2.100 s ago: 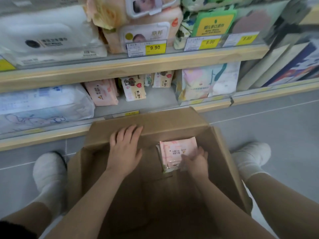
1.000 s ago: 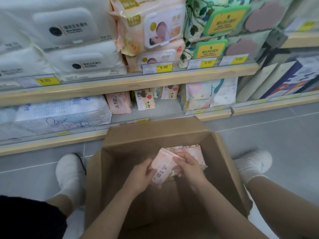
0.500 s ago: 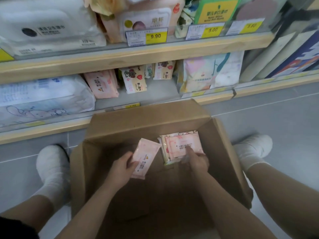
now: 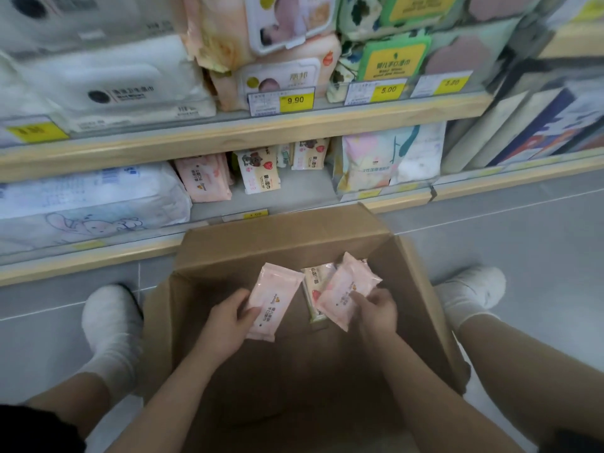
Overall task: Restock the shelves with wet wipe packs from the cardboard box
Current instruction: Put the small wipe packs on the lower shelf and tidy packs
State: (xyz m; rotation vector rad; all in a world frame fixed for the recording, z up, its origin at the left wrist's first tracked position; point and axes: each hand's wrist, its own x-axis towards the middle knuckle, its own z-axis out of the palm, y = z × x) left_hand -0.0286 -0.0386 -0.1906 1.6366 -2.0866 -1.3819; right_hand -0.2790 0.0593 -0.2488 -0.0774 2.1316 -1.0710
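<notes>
An open cardboard box point(image 4: 421, 289) stands on the floor in front of me, between my feet. My left hand point(image 4: 228, 318) grips a pink wet wipe pack point(image 4: 273, 299) over the box. A second pink wet wipe pack point(image 4: 346, 291) is in my right hand point(image 4: 376, 308), tilted and lifted off the remaining packs point(image 4: 313, 289), which lean against the box's far wall. On the bottom shelf point(image 4: 294, 197) a row of matching pink packs point(image 4: 202, 178) stands upright.
Cream packs with a bear print point(image 4: 260, 173) stand next to the pink ones, with a bare stretch of shelf in front. Large diaper bags point(image 4: 91, 201) fill the shelf's left side. The upper shelf point(image 4: 248, 132) holds bigger wipe packs. My white-socked feet point(image 4: 111, 322) flank the box.
My right hand has picked a second pink pack off the stack in the box. My left hand keeps its pack and has risen slightly. The view tilted up toward the shelves.
</notes>
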